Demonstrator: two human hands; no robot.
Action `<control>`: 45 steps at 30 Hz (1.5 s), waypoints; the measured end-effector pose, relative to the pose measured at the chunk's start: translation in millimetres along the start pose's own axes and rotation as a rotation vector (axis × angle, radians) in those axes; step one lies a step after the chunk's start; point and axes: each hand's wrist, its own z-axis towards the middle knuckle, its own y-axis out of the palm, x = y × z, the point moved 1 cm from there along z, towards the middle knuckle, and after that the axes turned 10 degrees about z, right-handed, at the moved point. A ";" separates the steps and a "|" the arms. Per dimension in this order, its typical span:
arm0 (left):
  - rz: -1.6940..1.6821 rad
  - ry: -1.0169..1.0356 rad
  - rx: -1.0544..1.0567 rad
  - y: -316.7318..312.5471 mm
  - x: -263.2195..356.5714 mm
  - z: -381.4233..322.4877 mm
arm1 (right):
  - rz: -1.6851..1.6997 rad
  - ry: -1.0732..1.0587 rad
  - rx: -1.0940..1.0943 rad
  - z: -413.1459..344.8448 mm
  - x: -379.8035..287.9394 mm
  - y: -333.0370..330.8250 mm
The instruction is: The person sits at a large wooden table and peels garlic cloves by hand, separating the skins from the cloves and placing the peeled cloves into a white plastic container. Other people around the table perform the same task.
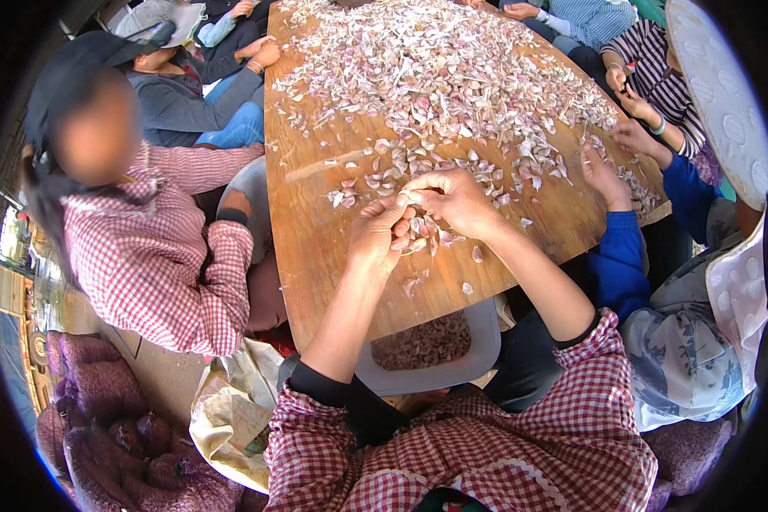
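Observation:
Above the near part of the wooden table, my left hand (384, 232) and my right hand (453, 197) meet at the fingertips. Pinched between them is a small pale garlic clove (408, 196), mostly hidden by the fingers. Loose garlic cloves (426, 228) lie on the tabletop just below and behind my hands. Farther back, a large heap of garlic cloves and papery skins (435, 83) spreads over the table. A plastic tub (490, 345) holding many cloves stands under the table's near edge, in front of my body.
The wooden table (313, 256) has a curved near edge. People sit close on both sides; a co-worker's hands (605, 176) work at the right edge. A basin (256, 185) sits at the left edge. An open woven sack (230, 409) and purple mesh sacks (134, 441) lie lower left.

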 end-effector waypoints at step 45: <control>0.376 -0.119 -0.046 -6.5 18.7 -16.6 | -0.840 -0.050 0.051 1.1 -12.0 -28.8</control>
